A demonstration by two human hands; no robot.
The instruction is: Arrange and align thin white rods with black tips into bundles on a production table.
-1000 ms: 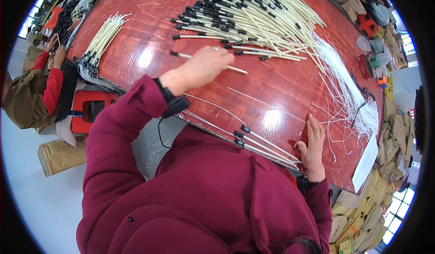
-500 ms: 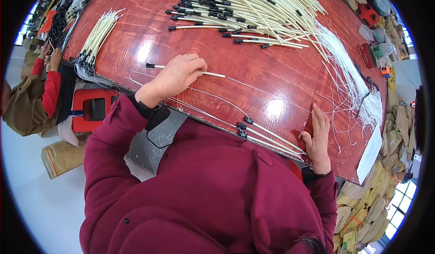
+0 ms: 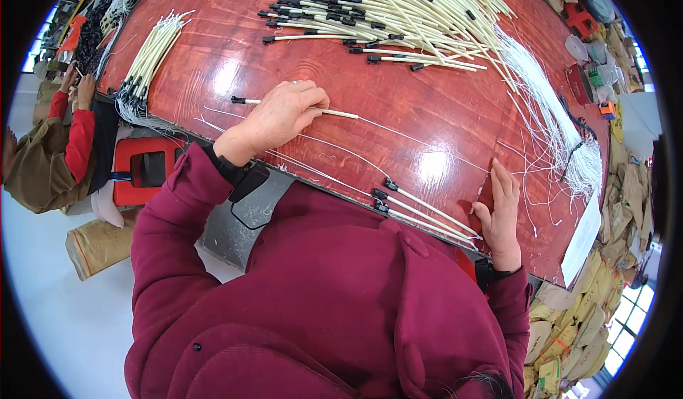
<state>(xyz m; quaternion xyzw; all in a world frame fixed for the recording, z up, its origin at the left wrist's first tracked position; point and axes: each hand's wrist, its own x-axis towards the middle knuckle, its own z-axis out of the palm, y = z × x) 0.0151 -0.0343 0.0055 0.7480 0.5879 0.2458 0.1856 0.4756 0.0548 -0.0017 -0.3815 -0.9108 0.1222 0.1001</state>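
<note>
A: The left grip (image 3: 281,118) lies on one cream tube (image 3: 338,113), fingers curled over its middle and pressing it to the counter (image 3: 455,107). Whether they close right round it, I cannot tell.

B: How does the tube run?

A: Left to right, across the hand. Its black cap (image 3: 237,100) sticks out on the left, and the cream end and a thin white wire trail off to the right.

B: And the right grip (image 3: 498,210)?

A: Flat and apart at the near edge, fingertips at the ends of a small bundle (image 3: 420,210). That bundle runs the same way, its caps to the left, between the two hands.

B: Which is nearer the big pile (image 3: 398,15)?

A: The left; the pile lies far of it.
</note>
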